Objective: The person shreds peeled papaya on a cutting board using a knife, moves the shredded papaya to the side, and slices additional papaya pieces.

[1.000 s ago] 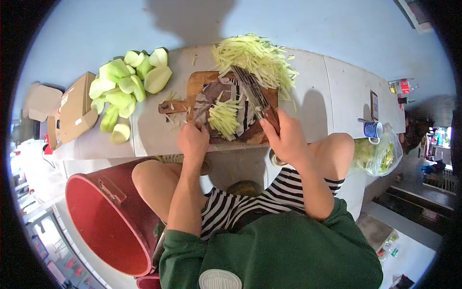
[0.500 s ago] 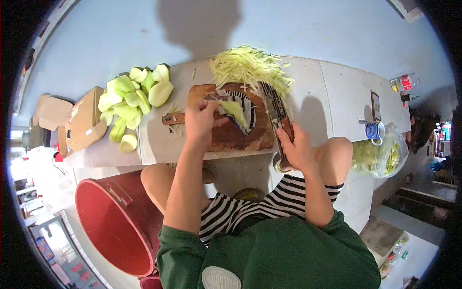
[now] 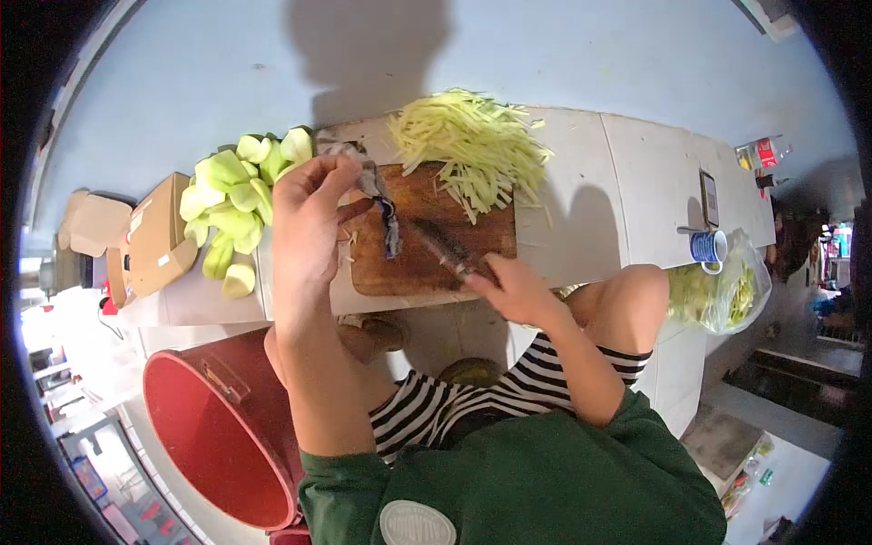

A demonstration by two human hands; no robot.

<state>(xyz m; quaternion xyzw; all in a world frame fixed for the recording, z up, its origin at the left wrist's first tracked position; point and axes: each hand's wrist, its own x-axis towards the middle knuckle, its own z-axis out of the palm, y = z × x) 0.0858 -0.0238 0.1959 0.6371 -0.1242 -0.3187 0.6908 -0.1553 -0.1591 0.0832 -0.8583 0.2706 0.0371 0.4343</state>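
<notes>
My right hand (image 3: 520, 289) is closed around the handle of a knife (image 3: 440, 243), whose dark blade lies slantwise over the wooden cutting board (image 3: 381, 272). At the board's left edge my left hand (image 3: 313, 204) is raised, its fingers pinched on a striped cloth (image 3: 371, 177) that hangs down beside it. A wooden handle (image 3: 354, 211) pokes out next to this hand, mostly hidden. Pale green shreds (image 3: 472, 141) are heaped on the board's far edge and the tiles behind.
Peeled pale green pieces (image 3: 227, 191) are piled at the left, near an open cardboard box (image 3: 159, 236). A large red bin (image 3: 218, 427) stands below the counter. On the right are a blue mug (image 3: 704, 247), a phone (image 3: 709, 198) and a plastic bag (image 3: 740, 291) of green shreds.
My left hand has lifted leftward with the cloth, off the board's middle. The knife has swung from upright at the right edge to slanting left over the board; shreds slid onto the board.
</notes>
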